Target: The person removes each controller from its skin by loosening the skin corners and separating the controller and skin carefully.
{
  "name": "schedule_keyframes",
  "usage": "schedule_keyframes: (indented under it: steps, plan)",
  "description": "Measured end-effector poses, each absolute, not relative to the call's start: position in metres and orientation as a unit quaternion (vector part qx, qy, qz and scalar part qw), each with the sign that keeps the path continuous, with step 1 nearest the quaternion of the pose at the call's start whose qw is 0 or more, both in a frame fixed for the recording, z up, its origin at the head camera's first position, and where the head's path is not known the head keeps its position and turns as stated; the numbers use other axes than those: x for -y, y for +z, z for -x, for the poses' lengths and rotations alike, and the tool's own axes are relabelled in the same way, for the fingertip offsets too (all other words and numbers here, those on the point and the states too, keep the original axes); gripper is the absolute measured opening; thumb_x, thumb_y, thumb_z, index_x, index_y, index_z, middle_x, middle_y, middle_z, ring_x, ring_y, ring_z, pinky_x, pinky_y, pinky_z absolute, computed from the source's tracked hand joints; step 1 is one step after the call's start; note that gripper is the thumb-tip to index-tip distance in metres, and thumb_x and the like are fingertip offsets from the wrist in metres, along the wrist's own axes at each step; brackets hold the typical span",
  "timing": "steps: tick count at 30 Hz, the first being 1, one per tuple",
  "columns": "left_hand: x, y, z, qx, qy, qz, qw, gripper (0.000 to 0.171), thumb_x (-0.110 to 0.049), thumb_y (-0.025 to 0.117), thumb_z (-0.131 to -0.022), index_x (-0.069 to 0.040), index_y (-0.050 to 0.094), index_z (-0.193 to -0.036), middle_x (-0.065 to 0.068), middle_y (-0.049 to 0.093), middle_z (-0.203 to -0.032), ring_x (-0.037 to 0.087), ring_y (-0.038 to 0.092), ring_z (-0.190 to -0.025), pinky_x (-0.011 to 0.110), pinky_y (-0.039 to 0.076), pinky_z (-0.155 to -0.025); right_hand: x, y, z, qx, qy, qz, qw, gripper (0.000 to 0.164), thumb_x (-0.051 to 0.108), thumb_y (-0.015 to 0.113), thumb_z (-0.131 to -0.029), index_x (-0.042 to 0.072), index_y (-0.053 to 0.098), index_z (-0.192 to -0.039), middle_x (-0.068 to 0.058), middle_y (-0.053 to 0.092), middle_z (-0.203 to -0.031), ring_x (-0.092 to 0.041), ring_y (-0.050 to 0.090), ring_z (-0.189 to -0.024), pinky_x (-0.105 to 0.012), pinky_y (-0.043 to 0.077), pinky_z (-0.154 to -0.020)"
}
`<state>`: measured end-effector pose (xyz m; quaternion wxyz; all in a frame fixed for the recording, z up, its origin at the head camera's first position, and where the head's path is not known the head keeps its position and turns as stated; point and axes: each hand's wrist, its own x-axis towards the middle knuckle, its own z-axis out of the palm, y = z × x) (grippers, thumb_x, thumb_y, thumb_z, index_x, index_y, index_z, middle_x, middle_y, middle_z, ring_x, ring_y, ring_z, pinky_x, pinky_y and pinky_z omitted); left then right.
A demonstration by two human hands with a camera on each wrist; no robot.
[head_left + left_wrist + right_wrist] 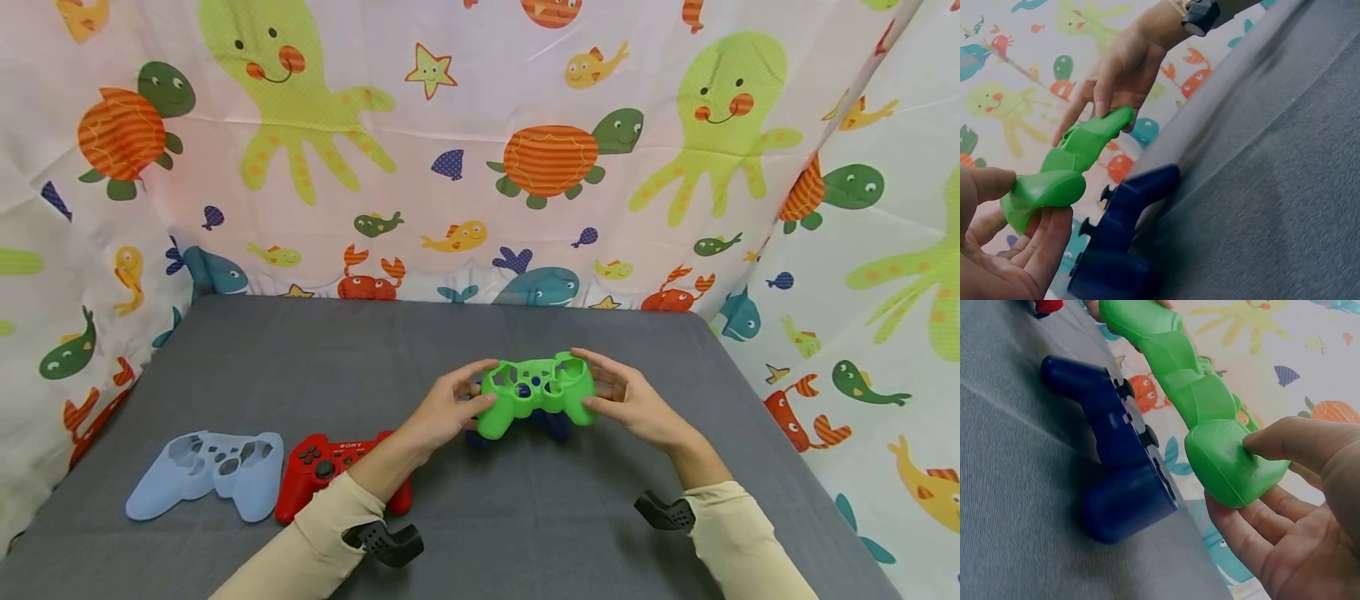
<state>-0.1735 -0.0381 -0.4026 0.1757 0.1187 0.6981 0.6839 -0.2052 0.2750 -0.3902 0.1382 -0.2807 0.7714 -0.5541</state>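
Note:
A green silicone game controller cover [537, 385] is held up by both hands, one at each end. My left hand [452, 405] pinches its left grip between thumb and fingers, and my right hand [628, 400] pinches the right grip the same way. Through the cover's cut-outs, parts of a dark blue game controller [556, 426] show in the head view. Both wrist views show that blue controller [1112, 269] lying on the cloth, with a gap between it and the raised cover [1210, 406].
To the left lie a light blue controller cover [212, 472] and a red Sony controller [324, 467], the latter partly behind my left forearm. Grey cloth [360, 350] covers the table. A curtain with sea animals [465, 108] hangs along the back and sides.

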Motion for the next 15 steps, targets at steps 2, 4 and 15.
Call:
schedule_keyframes:
  steps: [2,4,15]
  plan:
    - [0.035,-0.404,0.173,-0.696,0.686,-0.117,0.177,0.053,-0.014,0.059,-0.103,-0.019,0.044,-0.153,0.019,0.063,-0.116,0.012,0.068,-0.088,0.036,0.061,-0.081,-0.278,-0.39,0.205,-0.772,-0.553,0.28,0.143,0.068,-0.001,0.061,-0.098,0.002,0.029,-0.158,-0.029,0.038,-0.154,-0.001,0.062,-0.121,-0.022,0.056,-0.091]
    - [0.032,-0.405,0.172,-0.694,0.689,-0.111,0.178,0.053,-0.014,0.059,-0.103,-0.019,0.044,-0.153,0.019,0.063,-0.116,0.012,0.069,-0.088,0.036,0.061,-0.081,-0.28,-0.39,0.206,-0.771,-0.553,0.279,0.147,0.069,-0.001,0.061,-0.098,0.002,0.028,-0.158,-0.03,0.039,-0.153,-0.002,0.062,-0.121,-0.023,0.056,-0.091]
    - [0.012,-0.411,0.169,-0.683,0.702,-0.099,0.177,0.05,-0.013,0.061,-0.102,-0.019,0.049,-0.15,0.014,0.065,-0.108,0.011,0.067,-0.083,0.036,0.061,-0.079,-0.299,-0.397,0.205,-0.783,-0.539,0.272,0.149,0.067,-0.001,0.061,-0.098,0.001,0.029,-0.157,-0.025,0.045,-0.147,-0.003,0.065,-0.115,-0.023,0.057,-0.089]
